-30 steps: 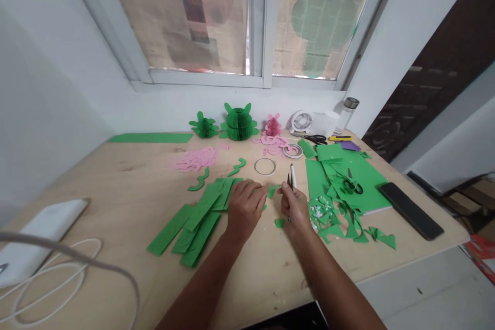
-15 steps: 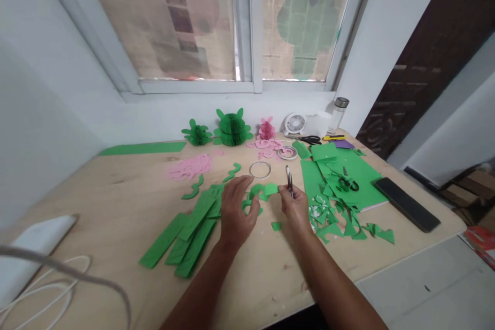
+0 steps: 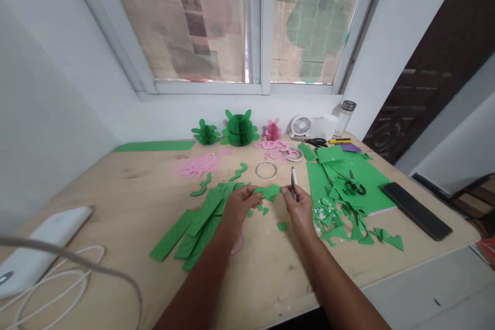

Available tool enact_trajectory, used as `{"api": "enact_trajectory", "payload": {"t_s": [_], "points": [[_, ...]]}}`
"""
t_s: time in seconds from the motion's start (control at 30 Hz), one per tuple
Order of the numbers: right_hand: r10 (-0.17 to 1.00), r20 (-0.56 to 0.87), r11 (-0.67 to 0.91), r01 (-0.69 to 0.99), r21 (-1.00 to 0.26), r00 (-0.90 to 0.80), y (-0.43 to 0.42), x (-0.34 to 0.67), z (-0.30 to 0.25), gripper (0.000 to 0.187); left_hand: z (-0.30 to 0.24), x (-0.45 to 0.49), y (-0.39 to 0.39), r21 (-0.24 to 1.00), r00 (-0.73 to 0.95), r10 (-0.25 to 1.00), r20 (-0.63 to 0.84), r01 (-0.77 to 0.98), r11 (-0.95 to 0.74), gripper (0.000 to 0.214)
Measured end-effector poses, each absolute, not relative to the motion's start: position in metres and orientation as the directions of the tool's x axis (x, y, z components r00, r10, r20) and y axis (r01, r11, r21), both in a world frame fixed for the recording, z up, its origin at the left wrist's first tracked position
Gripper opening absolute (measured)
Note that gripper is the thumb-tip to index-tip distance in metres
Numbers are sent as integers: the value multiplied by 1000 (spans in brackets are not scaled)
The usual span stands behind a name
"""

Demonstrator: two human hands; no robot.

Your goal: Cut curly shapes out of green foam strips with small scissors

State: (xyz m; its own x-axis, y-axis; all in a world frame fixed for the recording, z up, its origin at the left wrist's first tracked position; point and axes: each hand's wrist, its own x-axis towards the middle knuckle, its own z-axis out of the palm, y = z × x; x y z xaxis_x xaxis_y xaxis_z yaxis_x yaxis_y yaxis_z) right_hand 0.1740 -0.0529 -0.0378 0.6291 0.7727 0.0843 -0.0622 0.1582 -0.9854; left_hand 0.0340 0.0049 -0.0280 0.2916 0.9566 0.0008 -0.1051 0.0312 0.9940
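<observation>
My left hand (image 3: 240, 206) pinches the left end of a small curved green paper cutout (image 3: 272, 192) above the table. At its right end, the thumb and fingertips of my right hand (image 3: 298, 209) are closed on the same cutout. That hand also holds a slim white-and-dark pen (image 3: 294, 178), pointing up and away from me. Small green scraps (image 3: 265, 211) lie just below the cutout. Beside my left hand is a stack of green paper strips (image 3: 203, 211), partly covered by the forearm.
Behind my hands lies a tape ring (image 3: 266, 163). Pink cutouts (image 3: 199, 165) and paper honeycomb figures (image 3: 240, 130) are farther back. On the right are green sheets (image 3: 373, 180), scissors (image 3: 355, 187), scraps (image 3: 358, 227) and a phone (image 3: 416, 210). A cable (image 3: 77, 256) crosses the left.
My left hand has gone from spread fingers to a pinch on the green cutout. Both hands now hold it raised. The view has shifted slightly left.
</observation>
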Motion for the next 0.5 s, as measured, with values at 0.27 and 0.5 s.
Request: {"api": "enact_trajectory", "payload": {"t_s": [0.27,0.5], "points": [[845,-136,89,-387,-918,517,-56,164,-28,47,-32,40,-12,551,131,640,757,398,-733,16],[828,-193,39,-398,-917,526,-55,164,-26,44,-25,45,-22,166,388,373,842,472,-866,19]]}}
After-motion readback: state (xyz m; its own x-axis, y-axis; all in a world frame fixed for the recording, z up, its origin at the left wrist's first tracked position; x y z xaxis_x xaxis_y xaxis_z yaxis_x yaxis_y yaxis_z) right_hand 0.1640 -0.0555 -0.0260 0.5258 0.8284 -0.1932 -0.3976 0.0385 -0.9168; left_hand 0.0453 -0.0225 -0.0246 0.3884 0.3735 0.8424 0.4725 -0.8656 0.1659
